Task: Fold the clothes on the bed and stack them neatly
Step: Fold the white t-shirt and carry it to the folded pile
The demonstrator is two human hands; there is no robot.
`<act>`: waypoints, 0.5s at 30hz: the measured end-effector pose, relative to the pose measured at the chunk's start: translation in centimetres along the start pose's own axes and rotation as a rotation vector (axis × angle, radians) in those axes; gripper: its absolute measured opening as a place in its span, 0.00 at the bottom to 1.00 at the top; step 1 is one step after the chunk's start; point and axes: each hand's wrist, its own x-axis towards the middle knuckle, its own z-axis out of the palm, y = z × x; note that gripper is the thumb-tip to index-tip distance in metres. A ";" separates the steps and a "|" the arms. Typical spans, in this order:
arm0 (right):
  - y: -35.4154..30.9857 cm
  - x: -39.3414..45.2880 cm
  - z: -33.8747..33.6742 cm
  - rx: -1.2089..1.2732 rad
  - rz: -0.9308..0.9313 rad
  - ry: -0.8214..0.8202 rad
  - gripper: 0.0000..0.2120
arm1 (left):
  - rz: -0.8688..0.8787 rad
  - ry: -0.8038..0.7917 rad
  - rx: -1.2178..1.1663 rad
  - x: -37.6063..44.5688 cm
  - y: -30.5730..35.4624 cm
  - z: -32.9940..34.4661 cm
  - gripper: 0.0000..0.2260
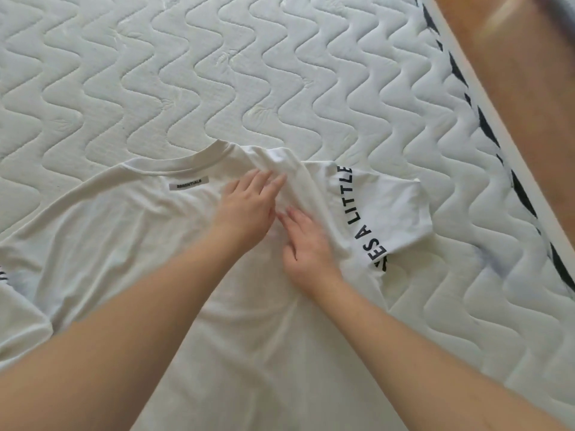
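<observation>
We see a quilted white mattress (217, 73) filling most of the view, with a wooden floor (513, 88) past its right edge. A white T-shirt (124, 244) lies spread on it, neck label (188, 185) up. Our left hand (249, 209) rests flat on the fabric with straight fingers; our right hand (306, 244) presses just beside it, fingers relaxed

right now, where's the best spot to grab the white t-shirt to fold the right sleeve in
Probably the outer hem of the right sleeve on the white t-shirt, taken by the right hand from the mattress edge side. It lies flat and free there, while fabric near the collar is bunched under the left hand.
</observation>
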 end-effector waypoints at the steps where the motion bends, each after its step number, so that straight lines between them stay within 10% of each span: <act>1: 1.0 -0.1 -1.6 0.001 -0.009 0.126 0.28 | 0.037 0.000 0.015 1.2 0.9 0.5 0.23; 4: 6.1 0.5 -7.6 -0.236 0.115 0.421 0.24 | 0.088 -0.069 0.063 4.9 3.3 1.4 0.22; 8: 12.4 2.9 -15.3 -0.286 0.536 0.038 0.28 | -0.047 -0.259 0.088 10.0 5.6 0.9 0.20; 15: 13.9 2.7 -19.8 -0.020 0.510 -0.120 0.13 | -0.038 -0.593 0.039 14.7 7.3 -1.8 0.09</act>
